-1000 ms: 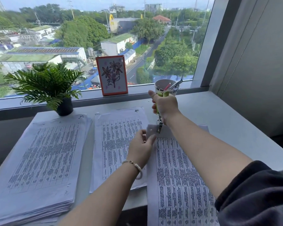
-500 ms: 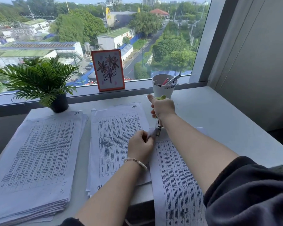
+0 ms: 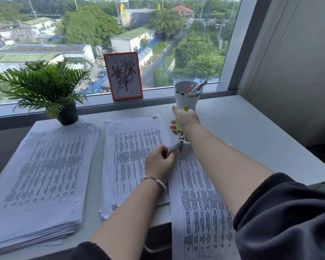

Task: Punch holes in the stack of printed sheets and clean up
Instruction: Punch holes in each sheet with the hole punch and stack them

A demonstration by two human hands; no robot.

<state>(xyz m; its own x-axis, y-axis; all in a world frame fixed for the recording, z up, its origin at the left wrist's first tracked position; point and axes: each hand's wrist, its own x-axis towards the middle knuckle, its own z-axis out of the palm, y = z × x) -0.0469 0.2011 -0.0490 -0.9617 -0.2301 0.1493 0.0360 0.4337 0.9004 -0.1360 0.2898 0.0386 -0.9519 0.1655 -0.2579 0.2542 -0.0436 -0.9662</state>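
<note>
Both my arms reach forward, bare from the elbow down, dark sleeves pushed up. My right hand [image 3: 187, 120] is farther out, back of the hand up, fingers wrapped round the yellow-green handles of a small metal hole punch [image 3: 180, 136] whose head points back toward me. My left hand [image 3: 160, 162] sits nearer, a thin beaded bracelet [image 3: 154, 180] on its wrist, thumb and fingertips pinching the lifted corner of a printed white paper sheet [image 3: 201, 199] right at the punch's head.
</note>
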